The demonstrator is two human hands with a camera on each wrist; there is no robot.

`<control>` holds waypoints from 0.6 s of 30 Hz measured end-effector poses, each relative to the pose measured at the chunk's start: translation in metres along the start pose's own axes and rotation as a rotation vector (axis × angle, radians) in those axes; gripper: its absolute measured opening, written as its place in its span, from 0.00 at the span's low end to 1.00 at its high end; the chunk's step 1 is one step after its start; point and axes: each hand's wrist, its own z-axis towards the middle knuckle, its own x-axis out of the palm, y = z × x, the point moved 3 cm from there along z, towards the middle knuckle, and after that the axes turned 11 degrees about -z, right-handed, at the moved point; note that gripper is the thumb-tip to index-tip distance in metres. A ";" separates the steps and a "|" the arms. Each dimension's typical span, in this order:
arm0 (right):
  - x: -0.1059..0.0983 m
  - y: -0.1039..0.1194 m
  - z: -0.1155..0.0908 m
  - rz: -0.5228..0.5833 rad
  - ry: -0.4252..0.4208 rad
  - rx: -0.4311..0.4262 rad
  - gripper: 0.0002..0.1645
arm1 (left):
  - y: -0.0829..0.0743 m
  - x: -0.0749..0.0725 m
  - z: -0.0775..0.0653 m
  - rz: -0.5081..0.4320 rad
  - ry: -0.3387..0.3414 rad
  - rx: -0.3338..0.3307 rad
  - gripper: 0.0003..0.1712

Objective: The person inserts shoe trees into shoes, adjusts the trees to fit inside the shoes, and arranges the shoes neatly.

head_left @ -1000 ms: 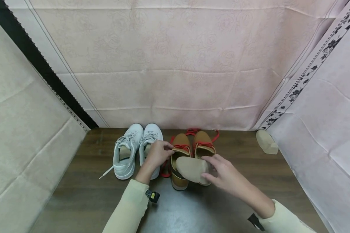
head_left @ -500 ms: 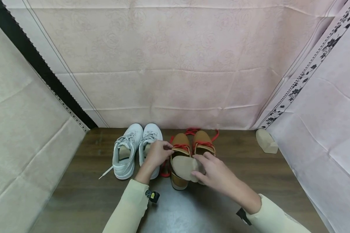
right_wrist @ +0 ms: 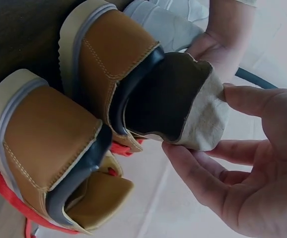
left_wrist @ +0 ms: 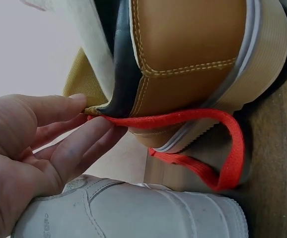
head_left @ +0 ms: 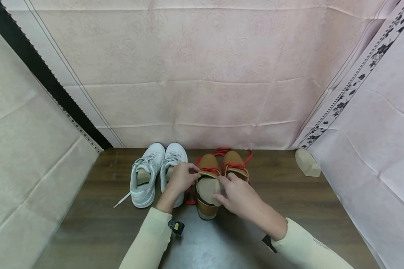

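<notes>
A pair of tan shoes with red laces stands on the wood floor. My right hand (head_left: 239,195) pinches a beige moulded-pulp shoe insert (head_left: 208,190) between thumb and fingers. The front of the insert is inside the opening of the left tan shoe (head_left: 207,213). In the right wrist view, the hollow back of the insert (right_wrist: 210,116) faces outward. My left hand (head_left: 181,178) pinches the upper edge of that shoe's collar. In the left wrist view, a red lace (left_wrist: 183,116) runs beside those fingers. The right tan shoe (head_left: 233,158) stands alongside, partly hidden by my right hand.
White sneakers (head_left: 148,179) stand left of the tan shoes, with pale inserts inside; my left hand partly covers one. Another beige insert (head_left: 308,163) lies by the right wall panel (head_left: 373,160). A pale cloth wall (head_left: 202,112) rises behind the shoes.
My right hand has moved left, carrying the insert from above the gap between the tan shoes into the left one's opening. My left hand has stayed at the collar.
</notes>
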 end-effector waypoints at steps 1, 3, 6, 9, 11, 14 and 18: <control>0.002 0.000 0.002 0.000 0.002 0.002 0.32 | 0.000 0.000 0.000 0.000 0.002 0.002 0.04; 0.005 -0.001 0.005 0.001 0.004 0.008 0.32 | 0.000 -0.001 0.000 -0.004 0.006 0.002 0.04; 0.010 -0.003 0.008 0.013 0.007 0.022 0.32 | 0.001 -0.001 0.000 -0.015 0.010 -0.004 0.04; 0.013 -0.006 0.011 0.040 0.010 0.040 0.33 | 0.001 -0.002 0.001 -0.033 0.014 -0.011 0.04; 0.015 -0.008 0.012 0.074 0.013 0.047 0.34 | 0.002 -0.002 0.002 -0.049 0.020 -0.015 0.04; 0.014 -0.010 0.012 0.134 0.017 0.041 0.34 | 0.003 -0.002 0.002 -0.071 0.028 -0.015 0.04; 0.014 -0.015 0.013 0.211 0.014 0.001 0.30 | 0.002 -0.002 0.002 -0.090 0.030 -0.015 0.05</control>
